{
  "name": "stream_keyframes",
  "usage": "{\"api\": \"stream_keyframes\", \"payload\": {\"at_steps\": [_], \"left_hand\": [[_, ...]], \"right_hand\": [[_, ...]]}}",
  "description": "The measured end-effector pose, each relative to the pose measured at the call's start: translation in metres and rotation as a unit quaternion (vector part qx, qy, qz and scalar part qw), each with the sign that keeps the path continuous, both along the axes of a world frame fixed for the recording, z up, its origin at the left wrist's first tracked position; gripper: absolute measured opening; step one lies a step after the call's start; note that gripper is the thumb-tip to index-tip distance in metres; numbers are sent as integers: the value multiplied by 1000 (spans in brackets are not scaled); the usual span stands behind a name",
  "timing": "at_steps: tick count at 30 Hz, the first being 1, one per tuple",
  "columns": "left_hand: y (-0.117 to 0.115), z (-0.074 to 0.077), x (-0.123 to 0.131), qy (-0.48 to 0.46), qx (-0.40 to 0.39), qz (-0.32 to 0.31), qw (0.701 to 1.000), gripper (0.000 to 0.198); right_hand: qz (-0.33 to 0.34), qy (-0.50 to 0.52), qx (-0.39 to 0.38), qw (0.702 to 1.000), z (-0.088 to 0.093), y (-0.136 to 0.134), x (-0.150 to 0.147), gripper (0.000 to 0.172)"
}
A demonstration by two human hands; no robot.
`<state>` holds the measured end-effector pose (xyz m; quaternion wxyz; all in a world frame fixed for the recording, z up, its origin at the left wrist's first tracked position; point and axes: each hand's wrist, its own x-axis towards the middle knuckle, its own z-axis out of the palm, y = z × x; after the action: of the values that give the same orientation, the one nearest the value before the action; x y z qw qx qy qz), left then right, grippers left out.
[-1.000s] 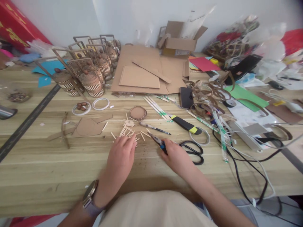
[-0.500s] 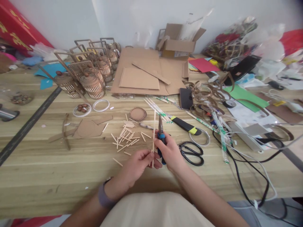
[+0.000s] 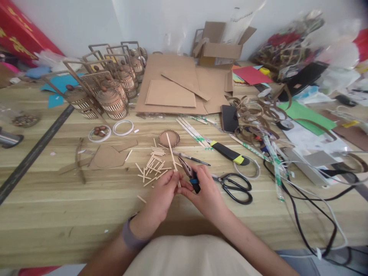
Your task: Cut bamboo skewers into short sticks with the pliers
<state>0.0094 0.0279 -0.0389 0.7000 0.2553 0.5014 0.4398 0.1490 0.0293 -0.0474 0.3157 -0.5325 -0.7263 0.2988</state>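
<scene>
The left hand (image 3: 161, 197) pinches a long pale stick (image 3: 171, 153) near its lower end, and the right hand (image 3: 207, 191) is right there at the stick's foot, pliers (image 3: 189, 173) gripped in that same hand! Short sticks (image 3: 156, 152) lie scattered just beyond, a small round tray (image 3: 174, 137) near them, black-handled scissors (image 3: 236, 188) over to the right, handled baskets (image 3: 111, 102) crowding the back left.

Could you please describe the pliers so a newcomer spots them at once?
On the wooden table, start at the large cardboard sheets at the back and come forward to the right grip. The pliers are held there, metal nose pointing forward and left. Blue on the handles sets them apart from the black-handled scissors to the right.
</scene>
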Motion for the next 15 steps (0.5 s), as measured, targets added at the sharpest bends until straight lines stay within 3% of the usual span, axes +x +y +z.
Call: {"api": "stream_keyframes", "payload": {"at_steps": [10,12,15], "left_hand": [[-3,-6,-2,25,33,-17,999,38],[-2,-8,-7,36,32,15,999,38],[0,-8,-16,75,51,65,994,38]], "right_hand": [[-10,9,13,1000,-10,3,0,57],[-29,45,-29,998,-6,4,1,55],[-13,138,-187,973,4,6,2,57]]}}
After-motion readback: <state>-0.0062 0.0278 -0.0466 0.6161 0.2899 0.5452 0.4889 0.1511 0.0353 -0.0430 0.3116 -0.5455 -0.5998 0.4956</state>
